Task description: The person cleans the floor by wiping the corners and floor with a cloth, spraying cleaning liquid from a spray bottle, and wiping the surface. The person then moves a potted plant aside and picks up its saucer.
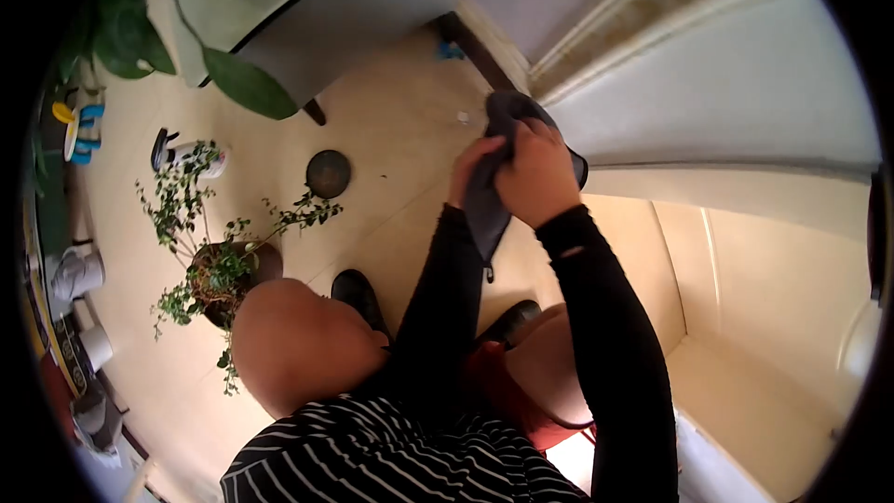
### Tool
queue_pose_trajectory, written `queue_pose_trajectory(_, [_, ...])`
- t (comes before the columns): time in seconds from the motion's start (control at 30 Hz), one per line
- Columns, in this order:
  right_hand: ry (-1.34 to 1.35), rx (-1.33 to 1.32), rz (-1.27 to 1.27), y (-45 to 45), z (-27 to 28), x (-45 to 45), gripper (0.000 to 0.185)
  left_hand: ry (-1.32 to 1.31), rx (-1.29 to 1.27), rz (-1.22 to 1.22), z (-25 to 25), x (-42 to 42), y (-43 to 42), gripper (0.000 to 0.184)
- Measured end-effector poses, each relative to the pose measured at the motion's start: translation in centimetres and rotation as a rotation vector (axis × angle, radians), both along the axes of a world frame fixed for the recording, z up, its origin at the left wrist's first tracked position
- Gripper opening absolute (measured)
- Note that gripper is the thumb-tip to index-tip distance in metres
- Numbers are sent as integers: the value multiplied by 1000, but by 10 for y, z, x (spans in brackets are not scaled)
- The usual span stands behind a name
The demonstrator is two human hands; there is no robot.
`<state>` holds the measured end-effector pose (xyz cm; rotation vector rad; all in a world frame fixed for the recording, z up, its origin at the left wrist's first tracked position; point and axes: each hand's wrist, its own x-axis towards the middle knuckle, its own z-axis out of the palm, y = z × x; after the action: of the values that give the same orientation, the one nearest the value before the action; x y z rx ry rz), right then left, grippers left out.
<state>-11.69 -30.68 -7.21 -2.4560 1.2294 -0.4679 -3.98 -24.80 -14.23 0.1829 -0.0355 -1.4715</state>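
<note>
A dark grey cloth (pixel 485 214) is bunched up in front of me, its lower end hanging down to a point with a small loop. My left hand (pixel 470 168) is closed on the cloth's left side. On the other side, my right hand (pixel 537 177) is closed over its upper part, with the fingers partly buried in the folds. Both hands hold the cloth close together above the floor, near the wall's base. What lies inside the folds is hidden.
A leafy potted plant (pixel 219 279) stands on the floor to my left, with a spray bottle (pixel 200 160) and a dark round dish (pixel 329 173) beyond it. A grey-sided table (pixel 354 23) stands ahead. Along the left edge are white cups (pixel 95 347).
</note>
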Motion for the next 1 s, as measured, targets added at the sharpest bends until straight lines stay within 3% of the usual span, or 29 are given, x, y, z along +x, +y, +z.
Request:
queue_pose_trajectory(0.1, [39, 237, 58, -5, 18, -12, 32, 101, -14, -72, -6, -1, -12, 26])
queue_pose_trajectory(0.17, [-12, 238, 41, -7, 26, -17, 34, 113, 219, -132, -19, 1, -21, 24])
queue_pose_trajectory(0.27, [-122, 207, -56, 0, 55, -17, 34, -287, 432, 30, -52, 21, -40, 27])
queue_pose_trajectory(0.37, [-177, 200, -97, 4, 64, -23, 33, -236, 678, 305, -79, 36, -66, 26])
queue_pose_trajectory(0.47, [-162, 228, -116, 6, 66, -33, 34, -274, 820, 389, -90, 66, -101, 29])
queue_pose_trajectory(0.67, [-176, 355, -115, 7, 70, -40, 34, -421, 815, 206, -104, 128, -180, 35])
queue_pose_trajectory(0.77, [-197, 380, -100, 6, 67, -42, 33, -396, 637, 280, -161, 144, -225, 35])
queue_pose_trajectory(0.87, [-195, 393, -77, 4, 67, -41, 32, -405, 581, 213, -149, 138, -242, 37])
queue_pose_trajectory(0.9, [-194, 394, -69, 4, 66, -41, 31, -380, 660, 224, -123, 127, -233, 22])
queue_pose_trajectory(0.97, [-192, 419, -60, 4, 69, -36, 30, -764, 655, 497, -137, 103, -240, 21])
queue_pose_trajectory(1.0, [-191, 433, -56, 4, 70, -34, 30, -799, 642, 533, -128, 95, -233, 23])
